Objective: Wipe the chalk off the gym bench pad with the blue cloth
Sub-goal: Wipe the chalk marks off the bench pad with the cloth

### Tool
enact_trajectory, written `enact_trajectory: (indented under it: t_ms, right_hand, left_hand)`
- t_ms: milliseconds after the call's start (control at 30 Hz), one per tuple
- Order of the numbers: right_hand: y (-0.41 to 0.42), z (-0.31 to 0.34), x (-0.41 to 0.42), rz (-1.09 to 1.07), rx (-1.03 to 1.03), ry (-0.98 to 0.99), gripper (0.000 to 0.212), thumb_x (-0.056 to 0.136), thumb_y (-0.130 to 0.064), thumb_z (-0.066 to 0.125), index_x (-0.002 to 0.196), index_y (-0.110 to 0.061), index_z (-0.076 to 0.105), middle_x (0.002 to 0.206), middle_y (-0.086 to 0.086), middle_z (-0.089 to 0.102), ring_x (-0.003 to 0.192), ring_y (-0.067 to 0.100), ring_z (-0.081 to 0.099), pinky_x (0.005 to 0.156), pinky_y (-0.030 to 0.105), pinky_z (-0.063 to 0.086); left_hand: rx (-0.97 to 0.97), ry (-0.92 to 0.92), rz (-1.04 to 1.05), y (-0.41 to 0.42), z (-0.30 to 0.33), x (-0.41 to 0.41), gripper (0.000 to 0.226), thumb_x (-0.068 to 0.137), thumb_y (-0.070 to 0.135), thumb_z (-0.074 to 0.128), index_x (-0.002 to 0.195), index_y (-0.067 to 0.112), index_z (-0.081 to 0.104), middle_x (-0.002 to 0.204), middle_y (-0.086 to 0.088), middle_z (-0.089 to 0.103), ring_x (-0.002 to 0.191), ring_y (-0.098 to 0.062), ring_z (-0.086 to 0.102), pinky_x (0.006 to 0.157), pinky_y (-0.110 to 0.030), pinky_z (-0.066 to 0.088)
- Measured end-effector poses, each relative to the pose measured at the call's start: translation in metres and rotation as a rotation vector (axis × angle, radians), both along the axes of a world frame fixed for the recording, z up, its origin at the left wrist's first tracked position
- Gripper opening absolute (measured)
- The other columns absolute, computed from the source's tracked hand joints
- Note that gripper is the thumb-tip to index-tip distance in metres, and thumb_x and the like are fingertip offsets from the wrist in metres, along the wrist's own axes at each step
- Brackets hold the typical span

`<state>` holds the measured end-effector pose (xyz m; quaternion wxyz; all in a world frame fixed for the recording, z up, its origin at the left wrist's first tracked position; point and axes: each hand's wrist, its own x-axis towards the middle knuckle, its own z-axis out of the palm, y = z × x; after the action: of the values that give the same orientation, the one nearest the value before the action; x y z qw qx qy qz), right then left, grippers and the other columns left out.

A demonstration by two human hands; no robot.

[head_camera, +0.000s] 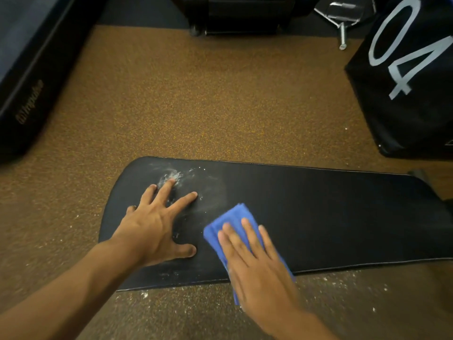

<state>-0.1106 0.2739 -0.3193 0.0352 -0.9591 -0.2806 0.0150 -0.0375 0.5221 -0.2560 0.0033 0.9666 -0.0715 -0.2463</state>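
A long black bench pad [318, 212] runs left to right across the lower half of the view. White chalk [171, 176] is smeared near its rounded left end, with fainter smudges beside it. My left hand [157, 224] rests flat on the pad, fingers spread, fingertips at the chalk patch. My right hand [255, 261] presses flat on a folded blue cloth [232, 222] at the pad's near edge, just right of the left hand. Part of the cloth is hidden under the palm.
Brown speckled floor [183, 94] surrounds the pad, with chalk crumbs [144, 294] along the near edge. A black box marked 04 [404, 82] stands at the right. A dark padded block [27, 77] lies at left, and black equipment [245, 15] sits at the back.
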Motion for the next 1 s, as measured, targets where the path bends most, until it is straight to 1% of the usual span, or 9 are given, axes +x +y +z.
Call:
enact_trajectory:
  t_ms: [100, 267, 367, 467, 600, 700, 800, 900, 1000]
  right_hand:
    - [-0.045, 0.000, 0.001, 0.071, -0.087, -0.029, 0.063, 0.100, -0.031, 0.042, 0.159, -0.015, 0.029, 0.166, 0.003, 0.028, 0.155, 0.033, 0.017, 0.118, 0.053, 0.020]
    - [-0.025, 0.008, 0.041, -0.285, 0.017, -0.004, 0.057, 0.105, -0.030, 0.030, 0.160, -0.013, 0.027, 0.166, 0.003, 0.029, 0.155, 0.037, 0.017, 0.119, 0.058, 0.025]
    - [0.013, 0.000, 0.009, -0.080, 0.028, 0.001, 0.064, 0.100, -0.027, 0.037, 0.161, -0.012, 0.023, 0.169, 0.003, 0.023, 0.155, 0.039, 0.013, 0.120, 0.058, 0.018]
    - [-0.009, 0.001, -0.010, 0.113, -0.033, -0.014, 0.068, 0.094, -0.033, 0.045, 0.159, -0.014, 0.031, 0.167, 0.002, 0.028, 0.153, 0.035, 0.022, 0.117, 0.053, 0.020]
    - [-0.030, 0.005, 0.028, -0.053, -0.059, -0.033, 0.059, 0.101, -0.031, 0.036, 0.158, -0.014, 0.034, 0.164, 0.003, 0.034, 0.153, 0.034, 0.023, 0.117, 0.054, 0.023]
    - [0.017, 0.009, 0.046, -0.252, 0.048, 0.016, 0.059, 0.103, -0.030, 0.036, 0.159, -0.014, 0.028, 0.166, 0.002, 0.029, 0.154, 0.037, 0.018, 0.119, 0.059, 0.025]
    - [0.036, 0.006, 0.021, -0.033, 0.020, 0.020, 0.063, 0.100, -0.030, 0.040, 0.159, -0.013, 0.027, 0.167, 0.003, 0.028, 0.154, 0.038, 0.018, 0.121, 0.058, 0.023]
    - [-0.002, 0.008, 0.012, 0.131, -0.046, -0.005, 0.063, 0.099, -0.033, 0.039, 0.159, -0.015, 0.031, 0.166, 0.002, 0.030, 0.153, 0.033, 0.022, 0.116, 0.052, 0.021]
    - [-0.018, 0.004, 0.044, -0.015, -0.049, -0.017, 0.058, 0.101, -0.030, 0.035, 0.157, -0.015, 0.036, 0.164, 0.003, 0.036, 0.153, 0.032, 0.024, 0.117, 0.053, 0.024]
  left_hand:
    - [-0.013, 0.011, -0.002, -0.001, 0.001, 0.000, 0.116, 0.063, 0.090, 0.056, 0.149, 0.057, -0.014, 0.166, 0.004, -0.021, 0.154, -0.031, -0.009, 0.114, -0.059, 0.032]
    - [-0.015, 0.007, -0.004, -0.001, 0.000, 0.000, 0.115, 0.064, 0.090, 0.056, 0.150, 0.057, -0.012, 0.166, 0.003, -0.019, 0.153, -0.032, -0.008, 0.113, -0.061, 0.031]
    - [-0.001, -0.007, -0.008, -0.001, -0.001, 0.000, 0.116, 0.063, 0.091, 0.056, 0.150, 0.057, -0.013, 0.166, 0.003, -0.019, 0.154, -0.031, -0.007, 0.112, -0.059, 0.034]
    - [-0.009, 0.000, -0.004, -0.001, 0.001, 0.001, 0.117, 0.063, 0.090, 0.058, 0.150, 0.057, -0.012, 0.166, 0.003, -0.019, 0.154, -0.031, -0.006, 0.112, -0.059, 0.034]
    - [-0.021, -0.004, -0.009, 0.000, 0.001, 0.000, 0.116, 0.064, 0.090, 0.057, 0.150, 0.057, -0.013, 0.166, 0.003, -0.019, 0.154, -0.032, -0.008, 0.113, -0.060, 0.033]
    - [-0.017, -0.010, -0.010, -0.001, 0.000, 0.000, 0.116, 0.064, 0.089, 0.057, 0.151, 0.056, -0.012, 0.166, 0.002, -0.019, 0.154, -0.031, -0.008, 0.113, -0.058, 0.033]
    - [-0.017, -0.027, -0.013, 0.000, -0.003, -0.001, 0.116, 0.063, 0.089, 0.057, 0.151, 0.056, -0.011, 0.166, 0.003, -0.019, 0.153, -0.031, -0.006, 0.112, -0.057, 0.034]
    - [-0.042, -0.042, -0.015, 0.002, -0.004, -0.002, 0.116, 0.063, 0.090, 0.055, 0.150, 0.056, -0.013, 0.166, 0.003, -0.021, 0.153, -0.032, -0.008, 0.114, -0.056, 0.033]
    - [-0.079, -0.067, -0.021, 0.007, -0.005, -0.006, 0.114, 0.064, 0.091, 0.051, 0.150, 0.056, -0.015, 0.165, 0.004, -0.025, 0.154, -0.031, -0.010, 0.116, -0.055, 0.031]
